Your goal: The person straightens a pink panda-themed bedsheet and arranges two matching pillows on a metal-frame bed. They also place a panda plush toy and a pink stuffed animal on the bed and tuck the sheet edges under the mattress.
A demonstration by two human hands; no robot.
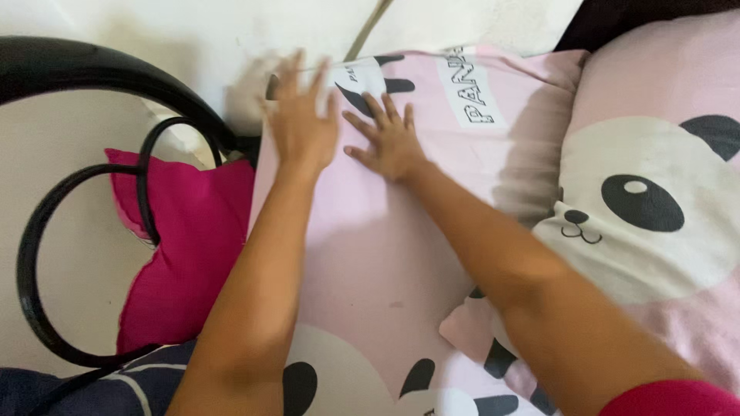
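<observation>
Pillow (378, 254) runs lengthwise away, both hands (302, 127) (388, 142) flat on its far end.

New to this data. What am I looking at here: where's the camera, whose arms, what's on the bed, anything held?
There is one picture, taken by a camera worn on a person's head and looking down along their own two bare arms. No machine is involved.

The left hand and the right hand both lie flat, fingers spread, on a pink pillow printed with panda faces. Neither hand grips anything; they press on the fabric near the pillow's far edge.

To the right lies a second pink panda pillow. To the left is a magenta cushion wedged against a curved black metal bed frame, with a pale wall behind.
</observation>
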